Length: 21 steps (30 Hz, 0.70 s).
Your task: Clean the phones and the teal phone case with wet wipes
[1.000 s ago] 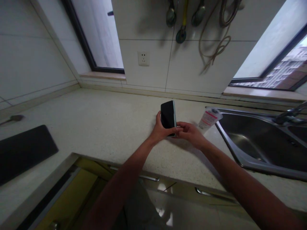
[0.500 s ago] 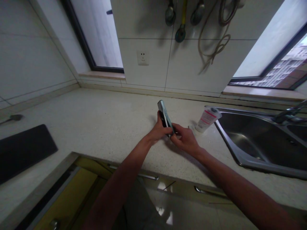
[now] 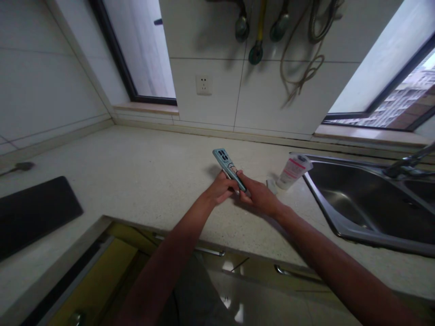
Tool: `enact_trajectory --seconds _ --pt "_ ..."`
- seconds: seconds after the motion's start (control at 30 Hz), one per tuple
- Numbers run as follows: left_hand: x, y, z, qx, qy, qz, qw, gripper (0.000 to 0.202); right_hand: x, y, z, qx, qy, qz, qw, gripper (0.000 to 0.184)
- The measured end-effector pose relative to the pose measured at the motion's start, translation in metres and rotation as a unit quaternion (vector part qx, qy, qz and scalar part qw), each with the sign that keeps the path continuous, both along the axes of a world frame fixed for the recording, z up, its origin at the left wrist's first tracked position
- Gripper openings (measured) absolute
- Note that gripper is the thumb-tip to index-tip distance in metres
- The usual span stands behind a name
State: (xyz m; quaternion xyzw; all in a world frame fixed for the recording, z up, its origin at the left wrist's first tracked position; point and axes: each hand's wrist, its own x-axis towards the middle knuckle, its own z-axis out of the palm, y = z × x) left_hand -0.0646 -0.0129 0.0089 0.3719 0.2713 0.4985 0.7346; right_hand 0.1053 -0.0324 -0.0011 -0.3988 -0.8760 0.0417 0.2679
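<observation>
A smartphone in a pale blue printed case [image 3: 229,168] lies tilted between my hands, above the speckled countertop [image 3: 136,176]. Its back faces up, with a dark camera cluster at the far end and a cartoon print on the case. My left hand [image 3: 220,188] holds the lower part from beneath. My right hand [image 3: 258,195] presses its fingers against the phone's near edge. The screen is hidden. To the right of my right hand stands a white tube with a pink label [image 3: 293,171], and a small white item [image 3: 271,185] lies near its foot.
A steel double sink [image 3: 321,206] with a faucet [image 3: 404,166] is set in the counter at right. A black mat [image 3: 34,213] lies at left. Ladles [image 3: 255,47] and a rope [image 3: 301,68] hang on the tiled wall above a socket [image 3: 204,84].
The phone has turned over from screen-up, through edge-on, to its blue back facing up, and now tilts toward the left. My hands have rolled with it and moved slightly apart.
</observation>
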Motion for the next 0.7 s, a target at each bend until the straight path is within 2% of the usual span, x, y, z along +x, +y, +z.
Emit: enact_trajectory --seconds 0.1,0.23,0.37,0.47,0.57,0.63,0.7 --pt "-0.005 0.001 0.002 -0.006 -0.009 -0.014 1.000 0.047 -0.001 0.001 0.002 0.012 -0.011 0.022 1.000 0.062" --pt "-0.012 0.003 0.002 0.004 0.001 -0.027 1.000 0.044 -0.002 0.003 0.003 0.023 -0.004 0.013 1.000 0.060" --pt "-0.015 0.000 0.003 -0.019 0.022 -0.071 0.997 0.053 0.010 0.004 0.012 0.021 0.051 -0.048 0.997 0.045" --pt "-0.012 -0.004 0.006 -0.042 0.039 -0.095 0.994 0.056 0.021 0.002 0.020 -0.025 0.123 -0.123 0.985 0.036" --pt "-0.010 -0.004 0.009 -0.040 0.087 -0.036 0.995 0.046 0.023 0.001 0.023 -0.113 0.275 -0.159 0.941 0.031" --pt "-0.011 -0.001 0.010 -0.007 0.148 0.045 0.988 0.047 0.021 0.003 0.023 -0.170 0.413 -0.145 0.883 0.039" --pt "-0.014 0.001 0.010 0.059 0.247 0.131 0.958 0.062 0.018 0.007 0.023 -0.221 0.512 -0.137 0.819 0.044"
